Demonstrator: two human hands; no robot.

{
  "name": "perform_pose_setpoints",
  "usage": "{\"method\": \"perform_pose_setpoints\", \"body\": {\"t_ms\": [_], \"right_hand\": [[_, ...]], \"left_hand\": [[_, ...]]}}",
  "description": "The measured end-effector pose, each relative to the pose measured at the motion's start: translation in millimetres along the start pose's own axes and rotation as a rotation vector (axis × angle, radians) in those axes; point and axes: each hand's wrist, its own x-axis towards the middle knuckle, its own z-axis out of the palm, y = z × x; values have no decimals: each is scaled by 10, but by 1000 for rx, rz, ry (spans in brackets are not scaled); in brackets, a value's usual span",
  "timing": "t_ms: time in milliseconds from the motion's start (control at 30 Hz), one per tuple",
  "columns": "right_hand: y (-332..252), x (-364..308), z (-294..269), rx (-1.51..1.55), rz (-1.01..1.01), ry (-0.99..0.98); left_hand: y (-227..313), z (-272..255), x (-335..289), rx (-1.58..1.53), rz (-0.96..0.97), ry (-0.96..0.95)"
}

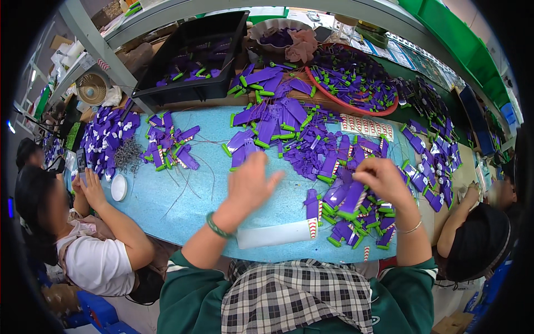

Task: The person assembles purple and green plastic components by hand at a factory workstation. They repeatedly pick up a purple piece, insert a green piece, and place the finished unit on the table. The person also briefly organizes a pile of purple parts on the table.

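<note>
My right hand (pixel 382 177) is closed, pinching a purple plastic piece with a green end (pixel 352 201) and a red-and-white striped sticker along its side. It hangs just above a pile of similar purple-and-green pieces (pixel 356 232). My left hand (pixel 253 182), slightly blurred, reaches over the blue tabletop (pixel 194 209) with its thumb spread away from bent fingers. Nothing shows in it. Its fingertips come close to some purple pieces (pixel 243 146). Below it lies a white backing strip (pixel 272 234) with striped stickers at its right end.
Loose purple parts (pixel 311 150) heap up mid-table, beside a striped sticker sheet (pixel 367 127). Behind stand a black tray (pixel 189 89) and a red basket (pixel 356 110). A white lid-like dish (pixel 119 187) lies left. People work at both sides (pixel 103 250).
</note>
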Motion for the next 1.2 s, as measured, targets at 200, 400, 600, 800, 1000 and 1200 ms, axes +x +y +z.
{"method": "perform_pose_setpoints", "body": {"t_ms": [200, 400, 600, 800, 1000, 1200], "right_hand": [[-95, -167, 328, -525, -293, 151], [-332, -449, 1116, -535, -454, -67], [-308, -506, 1197, -500, -437, -45], [-301, -540, 1279, -504, -454, 65], [-222, -538, 1371, -479, -458, 102], [-266, -506, 1403, -450, -491, 107]], "left_hand": [[-295, 59, 309, 264, -105, 120], [-356, 118, 198, 189, -89, 105], [-384, 115, 120, 107, -55, 139], [-495, 210, 10, 3, 129, 197], [-182, 4, -424, -315, 111, 61], [204, 450, -932, -1147, -168, -354]]}}
